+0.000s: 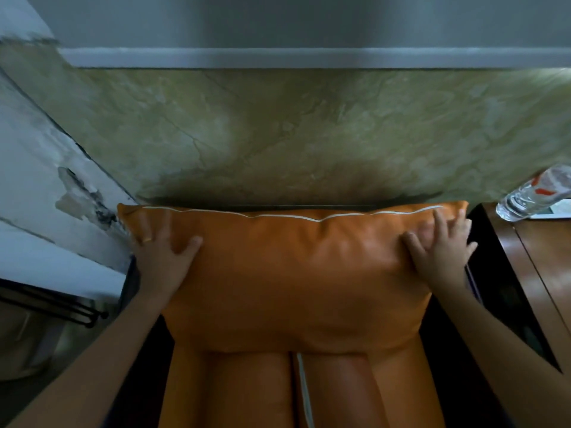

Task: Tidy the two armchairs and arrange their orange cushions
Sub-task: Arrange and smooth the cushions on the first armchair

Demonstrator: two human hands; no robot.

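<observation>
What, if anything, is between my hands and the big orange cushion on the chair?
Nothing visible. The left hand and the right hand rest directly on the orange cushion, near its upper corners. The water bottle sits off to the right on the wooden side table, apart from the cushion.

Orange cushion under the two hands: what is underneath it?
The cushion sits on an orange seat crossed by a white piping line. It covers the rear of that seat, so whatever lies there is hidden.
</observation>
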